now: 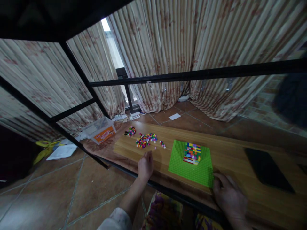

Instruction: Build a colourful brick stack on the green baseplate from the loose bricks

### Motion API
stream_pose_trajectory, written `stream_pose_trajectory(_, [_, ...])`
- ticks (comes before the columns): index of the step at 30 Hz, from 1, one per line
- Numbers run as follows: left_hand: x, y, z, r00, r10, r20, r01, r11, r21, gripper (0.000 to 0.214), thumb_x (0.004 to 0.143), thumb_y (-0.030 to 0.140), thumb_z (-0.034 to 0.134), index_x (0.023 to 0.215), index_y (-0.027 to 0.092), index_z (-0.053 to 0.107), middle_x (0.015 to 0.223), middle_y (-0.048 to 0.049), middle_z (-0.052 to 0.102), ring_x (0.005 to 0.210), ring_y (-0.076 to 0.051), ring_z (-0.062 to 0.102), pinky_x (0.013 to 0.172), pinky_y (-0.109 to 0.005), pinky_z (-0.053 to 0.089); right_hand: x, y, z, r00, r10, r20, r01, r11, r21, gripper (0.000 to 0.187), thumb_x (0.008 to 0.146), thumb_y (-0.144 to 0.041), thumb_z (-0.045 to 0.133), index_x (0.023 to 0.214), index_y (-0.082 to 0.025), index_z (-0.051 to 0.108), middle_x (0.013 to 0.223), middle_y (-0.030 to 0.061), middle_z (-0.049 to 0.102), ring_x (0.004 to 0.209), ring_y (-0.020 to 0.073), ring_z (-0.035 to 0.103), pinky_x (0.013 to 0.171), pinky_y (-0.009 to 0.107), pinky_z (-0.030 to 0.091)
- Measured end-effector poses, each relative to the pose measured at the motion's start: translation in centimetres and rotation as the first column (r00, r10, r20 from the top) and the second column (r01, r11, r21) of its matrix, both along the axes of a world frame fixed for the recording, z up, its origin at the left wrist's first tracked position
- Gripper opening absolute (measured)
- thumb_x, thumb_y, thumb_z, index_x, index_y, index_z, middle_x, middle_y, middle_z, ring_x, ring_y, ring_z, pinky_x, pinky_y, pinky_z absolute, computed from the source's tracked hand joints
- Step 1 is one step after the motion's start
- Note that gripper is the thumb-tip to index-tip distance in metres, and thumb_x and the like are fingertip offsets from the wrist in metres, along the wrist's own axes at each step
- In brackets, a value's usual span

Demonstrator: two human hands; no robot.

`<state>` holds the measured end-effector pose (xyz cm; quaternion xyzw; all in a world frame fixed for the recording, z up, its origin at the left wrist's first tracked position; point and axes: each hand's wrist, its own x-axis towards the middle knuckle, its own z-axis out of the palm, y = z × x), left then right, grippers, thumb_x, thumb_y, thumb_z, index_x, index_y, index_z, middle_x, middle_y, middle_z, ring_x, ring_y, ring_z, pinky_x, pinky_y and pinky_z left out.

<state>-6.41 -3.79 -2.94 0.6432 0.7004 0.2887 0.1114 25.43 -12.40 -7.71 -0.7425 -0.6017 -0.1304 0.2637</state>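
Note:
A green baseplate point(189, 166) lies on a low wooden table point(230, 153), and a multicoloured stack of small bricks point(192, 153) stands on its far half. My right hand point(229, 195) rests on the table at the baseplate's near right corner, fingers curled and touching its edge. My left hand point(145, 166) hovers over the table's near edge, fingers loosely together and pointing toward a loose pile of coloured bricks point(145, 140). I see nothing in that hand. A smaller heap of bricks point(130, 131) lies farther left.
A clear plastic box with an orange label point(100, 130) stands on the floor beyond the table's left end. A flat black object point(267, 169) lies on the table at the right. Black metal frame bars point(192, 76) cross in front of striped curtains. Papers point(61, 151) lie on the tiled floor.

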Motion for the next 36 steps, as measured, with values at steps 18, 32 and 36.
stream_pose_trajectory(18, [-10.9, 9.8, -0.9, 0.953, 0.274, -0.129, -0.266, 0.961, 0.073, 0.028, 0.09, 0.016, 0.04, 0.104, 0.013, 0.064, 0.103, -0.0138, 0.065, 0.099, -0.023, 0.061, 0.082, -0.031, 0.046, -10.1, 0.9, 5.3, 0.803, 0.493, -0.334, -0.484, 0.867, 0.115, 0.021, 0.091, -0.028, 0.045, 0.102, -0.026, 0.063, 0.101, 0.0041, 0.066, 0.093, 0.018, 0.063, 0.082, 0.03, 0.047])
stream_pose_trajectory(32, [-11.0, 9.9, -2.4, 0.962, 0.256, -0.093, -0.245, 0.963, 0.116, 0.024, 0.09, 0.015, 0.041, 0.098, 0.016, 0.063, 0.096, -0.0098, 0.06, 0.094, -0.022, 0.058, 0.081, -0.03, 0.045, -20.8, 21.1, 6.0, 0.832, 0.464, -0.305, -0.541, 0.799, -0.261, 0.033, 0.081, -0.008, 0.048, 0.103, -0.019, 0.069, 0.099, 0.0085, 0.064, 0.099, 0.0195, 0.059, 0.09, 0.028, 0.042])
stream_pose_trajectory(36, [-10.9, 9.8, -2.5, 0.963, 0.265, -0.054, -0.257, 0.959, 0.117, 0.024, 0.091, 0.016, 0.04, 0.098, 0.017, 0.063, 0.095, -0.0086, 0.06, 0.093, -0.02, 0.058, 0.08, -0.029, 0.045, -20.9, 21.7, 5.2, 0.837, 0.455, -0.303, -0.537, 0.79, -0.295, 0.027, 0.083, -0.01, 0.051, 0.099, -0.018, 0.07, 0.099, 0.0082, 0.063, 0.092, 0.017, 0.061, 0.088, 0.026, 0.042])
